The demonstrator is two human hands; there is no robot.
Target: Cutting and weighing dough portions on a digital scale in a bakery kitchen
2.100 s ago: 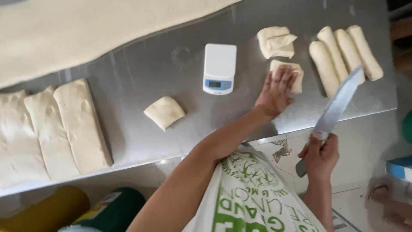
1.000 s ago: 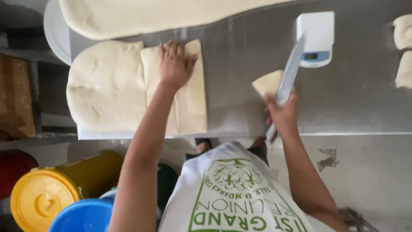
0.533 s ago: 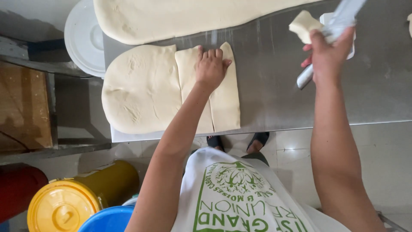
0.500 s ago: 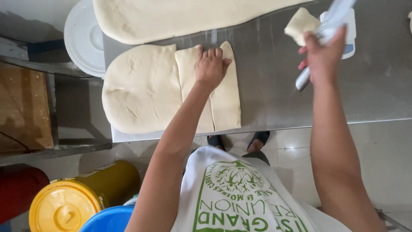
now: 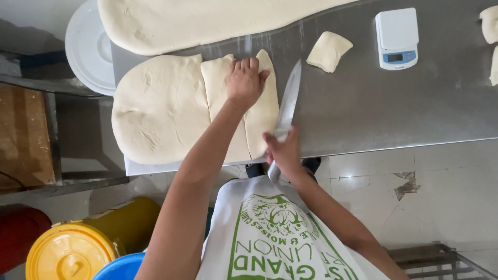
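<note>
Now | right hand [image 5: 282, 150] grips long steel knife [image 5: 287, 106], lowered beside cut pale dough strip [image 5: 263, 103] | left hand [image 5: 245, 83] flat, pressing strip | small dough piece [image 5: 328, 50] released on steel surface [image 5: 394, 103].

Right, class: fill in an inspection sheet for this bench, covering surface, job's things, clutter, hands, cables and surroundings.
Surface: steel table, bare at right.
Job's things: dough slab cut into strips; knife beside the right strip.
Clutter: small dough piece; white scale; long dough sheet.
Hands: left hand presses the strips; right hand has its grip on the knife.
Cables: nothing seen.
Surroundings: yellow bucket, white lid, tiled floor.
</note>
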